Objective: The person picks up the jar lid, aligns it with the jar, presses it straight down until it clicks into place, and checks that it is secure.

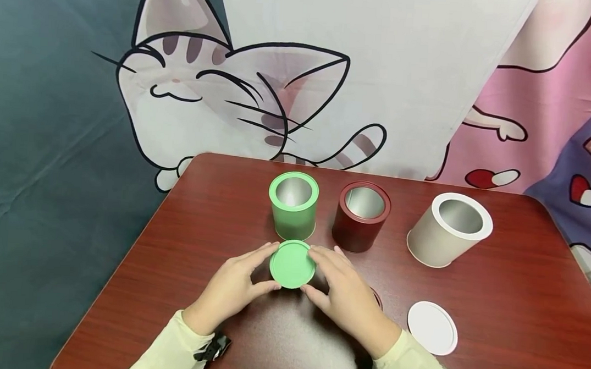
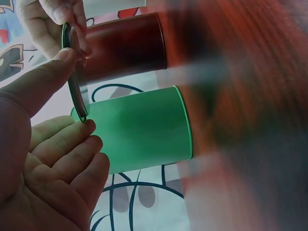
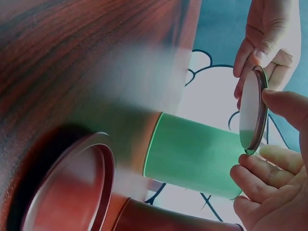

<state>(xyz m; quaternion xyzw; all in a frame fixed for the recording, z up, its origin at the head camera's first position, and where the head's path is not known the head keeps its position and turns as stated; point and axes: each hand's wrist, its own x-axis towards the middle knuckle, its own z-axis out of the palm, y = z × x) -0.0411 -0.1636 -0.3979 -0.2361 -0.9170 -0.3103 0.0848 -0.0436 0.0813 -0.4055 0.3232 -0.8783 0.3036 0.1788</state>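
Holding the round green metal lid (image 1: pixel 292 263) level between both hands looks like the key to this step: the left hand (image 1: pixel 235 289) pinches its left edge between thumb and fingers, and the right hand (image 1: pixel 344 292) pinches the right edge the same way, so the lid hangs just above the dark red wood-grain tabletop (image 1: pixel 173 256), directly in front of the open green cylindrical tin (image 1: pixel 293 205). To do this well, I judge the grip should stay light and at the very rim (fingertips under the lip would get in the way of seating), with the lid kept flat and centred over the tin's mouth before any downward press. The dark red cylindrical tin (image 1: pixel 361 216) stands just beside the green one, so the right hand has little room on that side. A white cylindrical tin (image 1: pixel 449 230) stands further right, its flat white round lid (image 1: pixel 432 327) on the tabletop nearer the person.
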